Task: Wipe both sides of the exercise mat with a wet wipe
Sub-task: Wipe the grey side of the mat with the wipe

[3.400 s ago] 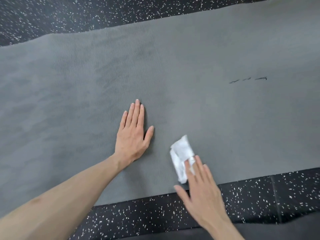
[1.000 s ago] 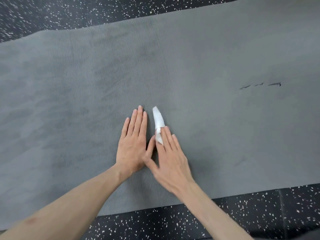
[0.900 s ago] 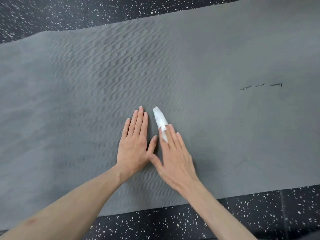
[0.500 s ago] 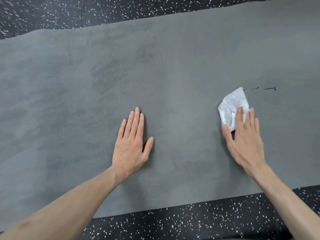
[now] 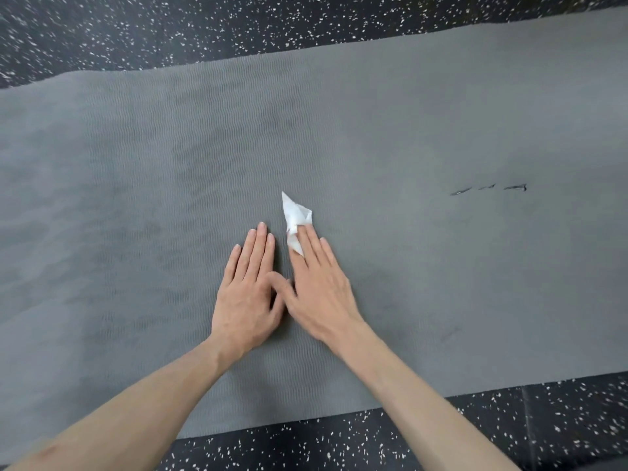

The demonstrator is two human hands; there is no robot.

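Note:
A grey exercise mat [image 5: 407,137] with a fine wavy texture lies flat across the floor and fills most of the view. My left hand [image 5: 248,283] rests flat on the mat near its middle, fingers straight and together. Right beside it, my right hand [image 5: 319,283] presses a crumpled white wet wipe [image 5: 295,215] onto the mat with straight fingers. The wipe sticks out past my fingertips; part of it is hidden beneath them. My right thumb touches my left hand.
Black rubber floor [image 5: 170,32] with white speckles shows beyond the mat's far edge and along its near edge. Three short dark marks [image 5: 489,189] sit on the mat to the right. Faint darker patches spread over the mat's left part.
My right hand has slid the wipe from the right of the mat, near the dark marks, back left until it lies against my left hand. My left hand has stayed flat in place.

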